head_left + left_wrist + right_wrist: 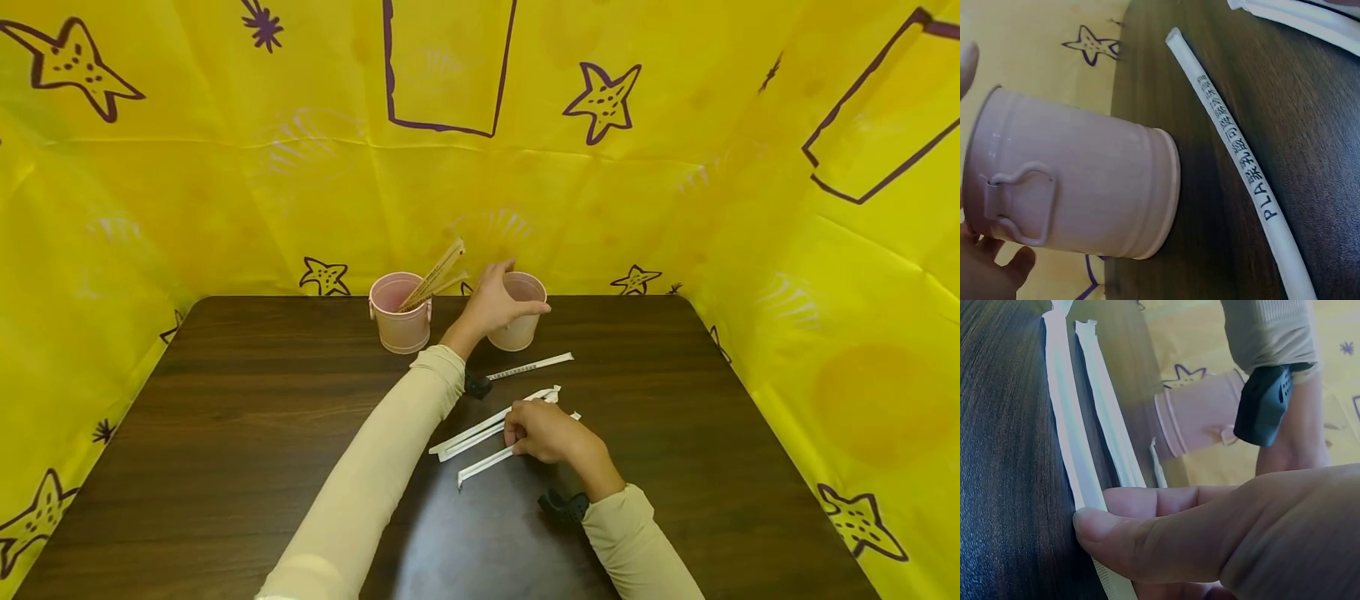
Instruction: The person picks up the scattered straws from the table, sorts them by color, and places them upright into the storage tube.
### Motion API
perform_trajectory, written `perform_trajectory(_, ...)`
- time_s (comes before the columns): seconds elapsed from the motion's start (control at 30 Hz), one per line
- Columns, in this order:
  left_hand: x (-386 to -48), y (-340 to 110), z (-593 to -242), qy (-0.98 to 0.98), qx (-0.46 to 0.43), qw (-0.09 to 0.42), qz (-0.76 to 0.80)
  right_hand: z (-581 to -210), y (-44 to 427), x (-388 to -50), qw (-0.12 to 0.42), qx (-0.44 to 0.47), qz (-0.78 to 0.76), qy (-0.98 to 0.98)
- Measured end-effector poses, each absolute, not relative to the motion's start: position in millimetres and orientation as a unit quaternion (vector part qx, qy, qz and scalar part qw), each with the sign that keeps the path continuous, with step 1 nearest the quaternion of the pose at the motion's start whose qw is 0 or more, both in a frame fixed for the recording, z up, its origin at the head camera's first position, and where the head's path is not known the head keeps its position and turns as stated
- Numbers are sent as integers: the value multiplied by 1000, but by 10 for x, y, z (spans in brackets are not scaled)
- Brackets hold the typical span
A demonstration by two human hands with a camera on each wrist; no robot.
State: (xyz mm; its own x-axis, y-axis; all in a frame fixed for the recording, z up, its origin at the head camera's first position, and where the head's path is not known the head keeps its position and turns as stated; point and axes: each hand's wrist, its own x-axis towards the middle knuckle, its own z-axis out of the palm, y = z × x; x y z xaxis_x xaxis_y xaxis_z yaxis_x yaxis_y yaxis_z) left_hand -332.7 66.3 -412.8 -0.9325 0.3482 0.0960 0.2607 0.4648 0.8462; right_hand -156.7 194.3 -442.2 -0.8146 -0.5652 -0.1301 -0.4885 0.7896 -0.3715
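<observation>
My left hand [497,302] is at the right-hand pink bucket [517,333], thumb and fingers spread wide beside its rim. Whether they touch it cannot be told. In the left wrist view the bucket [1085,175] shows a small side handle. Lower down, my right hand [551,432] pinches a white paper-wrapped straw [486,467] between thumb and index finger. That straw [1072,425] runs along the table in the right wrist view. More wrapped straws [472,435] lie beside it, partly hidden by the hand. A single printed wrapped straw [536,366] lies closer to the bucket.
On the left stands another pink bucket [403,329] with brown-wrapped sticks [438,273] leaning inside it. Both buckets stand at the far edge of the dark wooden table [262,433]. Yellow patterned cloth [225,192] hangs behind and along the sides.
</observation>
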Motion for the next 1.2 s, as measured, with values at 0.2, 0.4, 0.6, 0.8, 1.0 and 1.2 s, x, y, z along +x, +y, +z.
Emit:
perform_trajectory(0.2,-3340,670,-4209,843,182,68,501,-4431,1962,-1588,132,-313,-172,925)
perform_trajectory(0.4,-3349,684,-4256,833,177,77,518,-4357,2055,-1595,154,-321,-207,911)
perform_trajectory(0.6,-3352,660,-4286,830,172,79,524,-4189,2198,-1565,178,-315,-262,895)
perform_trajectory(0.8,-3342,662,-4283,821,176,87,536,-4016,2377,-1525,160,-294,-300,893)
perform_trajectory(1.0,-3338,662,-4267,818,169,98,541,-3808,2453,-1522,105,-302,-317,893)
perform_trajectory(1.2,-3368,653,-4273,813,173,94,548,-3599,2415,-1590,26,-305,-354,884)
